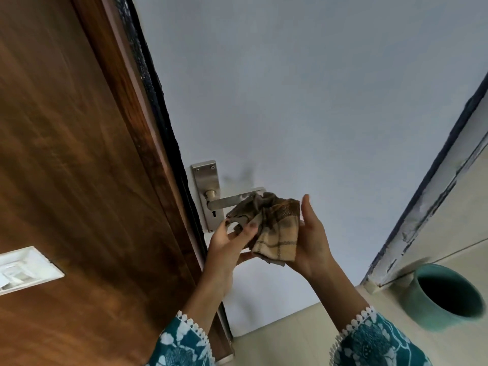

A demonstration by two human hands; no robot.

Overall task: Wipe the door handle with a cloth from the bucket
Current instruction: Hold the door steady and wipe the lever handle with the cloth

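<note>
A steel lever door handle (227, 201) on a tall steel backplate (206, 180) is fixed to the pale blue-grey door (290, 101). A tan checked cloth (274, 228), darker and crumpled at its top, hangs just in front of the lever's free end and covers it. My left hand (232, 240) pinches the cloth's left part just below the lever. My right hand (313, 239) holds the cloth's right side, fingers pointing up. A teal bucket (446, 297) stands on the floor at the lower right; its inside looks dark.
A dark wooden door frame (79, 154) fills the left side, with a white switch plate (23, 269) on it. Cream floor tiles (303, 339) lie below. A worn door edge or frame (435, 207) runs diagonally at the right, above the bucket.
</note>
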